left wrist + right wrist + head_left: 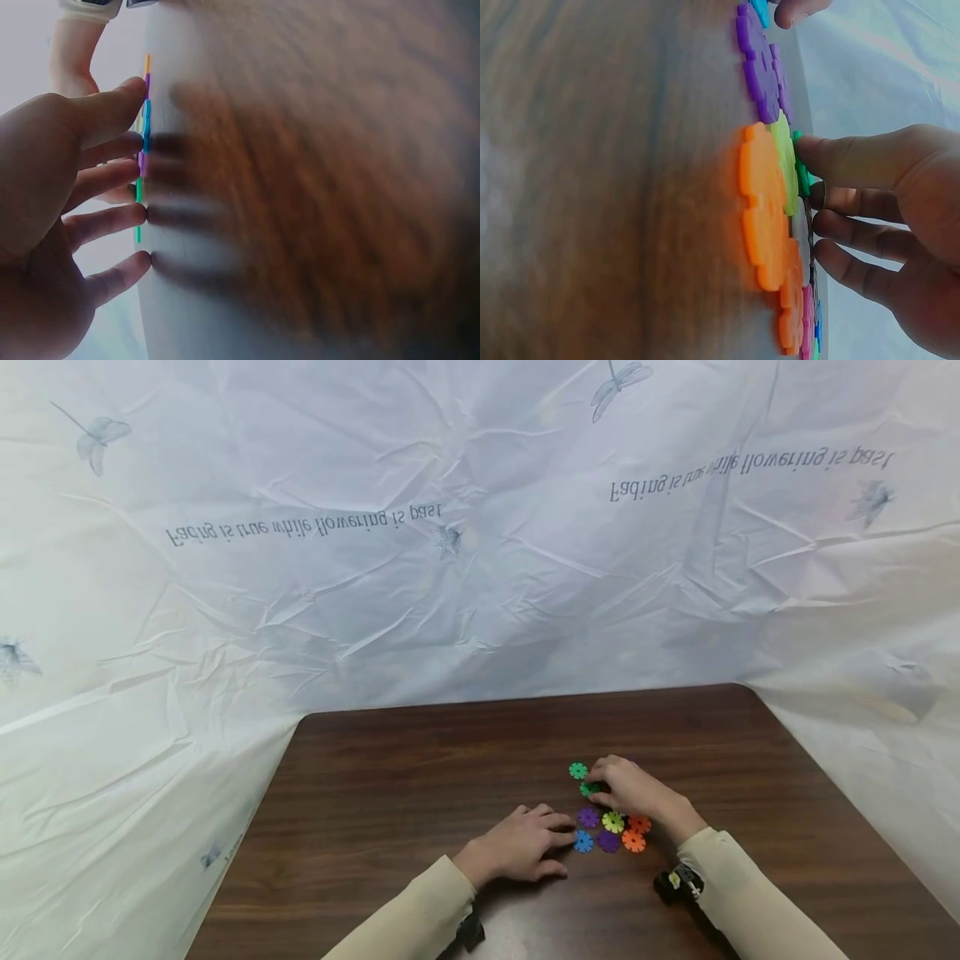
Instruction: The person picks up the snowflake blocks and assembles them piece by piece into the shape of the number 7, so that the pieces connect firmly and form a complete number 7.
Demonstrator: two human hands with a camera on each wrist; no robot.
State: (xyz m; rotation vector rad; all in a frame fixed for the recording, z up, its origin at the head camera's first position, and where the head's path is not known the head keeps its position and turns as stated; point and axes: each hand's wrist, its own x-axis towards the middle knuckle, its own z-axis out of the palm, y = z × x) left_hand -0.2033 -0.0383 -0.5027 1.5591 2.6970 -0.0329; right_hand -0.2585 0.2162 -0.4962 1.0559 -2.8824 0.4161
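Several notched plastic snowflake discs lie flat in a cluster on the brown table. My left hand [525,843] rests at the cluster's left side, fingers spread and pointing down, fingertips right at the blue disc [583,841]. Over the far part of the cluster, my right hand [628,787] touches a green disc [587,789] with its thumb and fingers, which are nearly straight in the right wrist view. Another green disc [577,770] lies just beyond. Nearer are two purple discs [588,817], a yellow-green disc [612,822] and orange discs [765,206]. My right hand hides other discs in the head view.
A pink disc [808,319] and a blue one [819,326] show past the orange discs in the right wrist view. The wooden table [390,777] reaches back to a wrinkled white printed sheet [450,610], which also hangs along both sides.
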